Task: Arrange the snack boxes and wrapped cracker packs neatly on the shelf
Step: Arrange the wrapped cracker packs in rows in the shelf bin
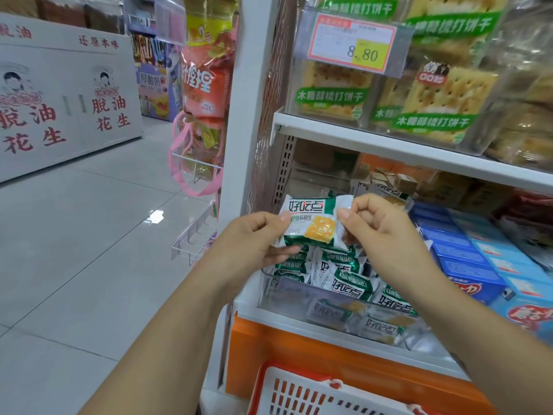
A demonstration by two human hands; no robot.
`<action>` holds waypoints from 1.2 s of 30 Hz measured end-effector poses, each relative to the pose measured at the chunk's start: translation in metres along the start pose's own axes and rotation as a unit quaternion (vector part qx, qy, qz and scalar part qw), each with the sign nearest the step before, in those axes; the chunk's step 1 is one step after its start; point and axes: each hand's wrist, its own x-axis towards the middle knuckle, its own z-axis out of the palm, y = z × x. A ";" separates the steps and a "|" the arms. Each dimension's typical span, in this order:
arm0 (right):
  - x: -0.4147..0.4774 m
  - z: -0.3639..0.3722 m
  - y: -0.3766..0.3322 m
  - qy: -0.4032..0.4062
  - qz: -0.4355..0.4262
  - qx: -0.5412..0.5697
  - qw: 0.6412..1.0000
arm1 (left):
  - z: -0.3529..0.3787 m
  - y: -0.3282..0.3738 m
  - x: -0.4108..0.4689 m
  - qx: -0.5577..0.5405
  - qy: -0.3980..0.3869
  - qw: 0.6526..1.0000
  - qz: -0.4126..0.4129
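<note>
My left hand (pixel 254 238) and right hand (pixel 383 229) pinch one crinkly cracker pack (pixel 311 223). Below it is a clear plastic bin (pixel 284 298) — at right, flat blue boxes (pixel 466 259).

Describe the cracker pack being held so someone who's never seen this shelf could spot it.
Find the white shelf under the 8.80 price tag; below it, left of the blue boxes, sits a clear bin of green-and-white packs. The held pack hovers above that bin, pinched at its ends by the left hand and right hand. Unlike those heaped packs, it is lifted.
</note>
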 end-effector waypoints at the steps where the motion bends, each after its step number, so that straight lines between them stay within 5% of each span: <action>1: -0.001 0.000 -0.001 -0.006 0.004 0.004 1.000 | 0.000 0.000 0.000 -0.011 0.002 1.000 -0.007; 7: -0.004 0.001 -0.004 -0.024 0.056 0.099 0.993 | 0.000 -0.004 0.007 0.012 0.048 0.999 -0.006; 12: -0.006 0.001 0.002 -0.042 0.149 0.273 0.950 | 0.003 -0.001 0.005 0.020 0.045 0.999 -0.006; 18: -0.010 -0.005 0.006 -0.032 0.212 0.340 0.916 | 0.009 0.001 0.002 0.000 0.051 0.998 -0.035; 30: -0.050 -0.066 0.038 -0.054 0.232 0.296 0.925 | 0.062 -0.018 -0.004 0.059 -0.060 0.996 -0.020; 36: -0.069 -0.092 0.044 0.013 0.159 0.101 0.982 | 0.082 -0.028 -0.012 0.068 -0.113 0.991 -0.030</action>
